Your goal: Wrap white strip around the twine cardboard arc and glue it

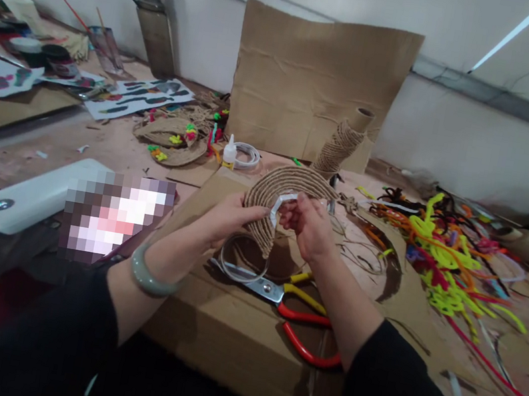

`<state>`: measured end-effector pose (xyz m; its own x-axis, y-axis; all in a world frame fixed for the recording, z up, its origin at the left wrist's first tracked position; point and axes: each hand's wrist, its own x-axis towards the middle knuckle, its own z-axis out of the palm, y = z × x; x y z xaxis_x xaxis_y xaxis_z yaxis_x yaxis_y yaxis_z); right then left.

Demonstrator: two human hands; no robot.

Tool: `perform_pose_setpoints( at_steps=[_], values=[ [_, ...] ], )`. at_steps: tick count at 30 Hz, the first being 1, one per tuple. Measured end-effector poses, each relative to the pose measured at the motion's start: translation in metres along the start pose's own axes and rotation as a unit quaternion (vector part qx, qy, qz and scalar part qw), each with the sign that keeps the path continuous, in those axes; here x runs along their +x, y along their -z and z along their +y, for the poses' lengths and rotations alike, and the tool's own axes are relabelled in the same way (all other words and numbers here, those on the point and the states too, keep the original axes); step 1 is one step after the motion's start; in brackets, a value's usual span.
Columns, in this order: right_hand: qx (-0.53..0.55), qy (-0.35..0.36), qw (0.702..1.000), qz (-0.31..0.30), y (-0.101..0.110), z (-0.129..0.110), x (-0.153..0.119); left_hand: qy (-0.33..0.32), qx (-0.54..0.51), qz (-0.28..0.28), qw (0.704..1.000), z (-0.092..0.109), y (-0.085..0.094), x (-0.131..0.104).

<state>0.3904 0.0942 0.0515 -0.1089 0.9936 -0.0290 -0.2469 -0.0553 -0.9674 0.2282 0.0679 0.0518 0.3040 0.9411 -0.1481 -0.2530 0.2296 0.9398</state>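
A curved, crescent-like piece covered in rows of brown twine [292, 182] is held up over the cardboard. My left hand [233, 220] grips its left side, thumb on top, with a jade-like bangle on the wrist. Along the inner edge of the curve runs a white strip [277, 207]. My right hand [310, 226] pinches at the strip's upper end, fingers curled. Below my hands lie large scissors [269, 289] with red and yellow handles, and a clear ring of tape or wire [223, 255] beside their blades.
Pipe cleaners [447, 256] are heaped at the right. A small glue bottle [230, 153] and a twine-wrapped tube [339, 144] stand behind. At the left are a white device [42, 191], a blurred-out phone [113, 220] and a tall bottle [156, 38]. Cardboard [314, 84] leans against the wall.
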Motion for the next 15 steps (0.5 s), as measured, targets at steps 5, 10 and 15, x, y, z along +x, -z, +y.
perform_pose_setpoints(
  at_steps=[5, 10, 15],
  values=[
    [0.078, 0.051, 0.991, 0.095, 0.005, -0.006, 0.004, 0.015, -0.024, 0.055, 0.998, 0.003, 0.001, 0.001],
    [0.050, 0.012, 0.997, 0.052, 0.007, -0.008, 0.003, -0.143, 0.014, 0.188, 0.972, 0.003, 0.011, 0.011],
    [-0.045, -0.053, 0.996, -0.064, 0.015, -0.009, 0.001, -0.227, 0.029, 0.254, 0.940, 0.006, 0.026, 0.016]
  ],
)
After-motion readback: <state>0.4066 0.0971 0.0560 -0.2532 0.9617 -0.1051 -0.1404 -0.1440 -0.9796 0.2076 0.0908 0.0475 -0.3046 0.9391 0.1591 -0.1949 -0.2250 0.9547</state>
